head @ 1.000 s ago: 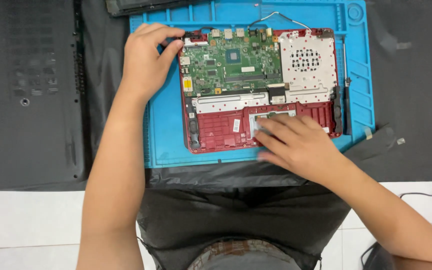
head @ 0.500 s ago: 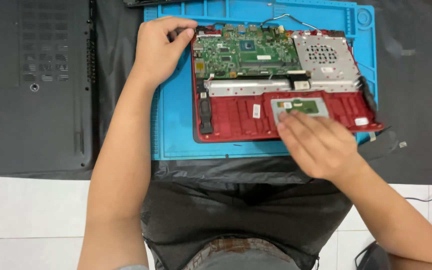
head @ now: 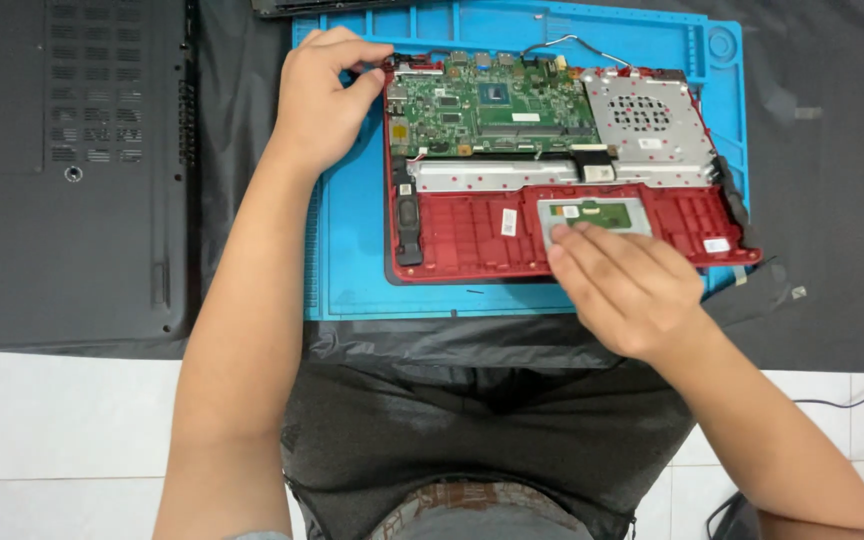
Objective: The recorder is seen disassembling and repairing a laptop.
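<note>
An opened red laptop chassis (head: 472, 240) lies on a blue work mat (head: 347, 250), with its green circuit board (head: 497, 105) and a silver perforated plate (head: 642, 115) exposed. My left hand (head: 322, 95) grips the chassis at its top left corner. The fingers of my right hand (head: 627, 285) rest flat on the front edge, touching the small touchpad panel (head: 597, 215). A black speaker strip (head: 408, 220) sits along the chassis's left side.
A black laptop bottom cover (head: 62, 170) lies to the left on dark cloth. Another dark part (head: 332, 6) lies along the top edge. A black cable (head: 852, 440) runs across white floor tiles at bottom right. My lap (head: 472, 450) is below the mat.
The view has shifted, so the mat and chassis sit further right in the frame. The chassis looks turned slightly, its right end lower. Both hands stay on it.
</note>
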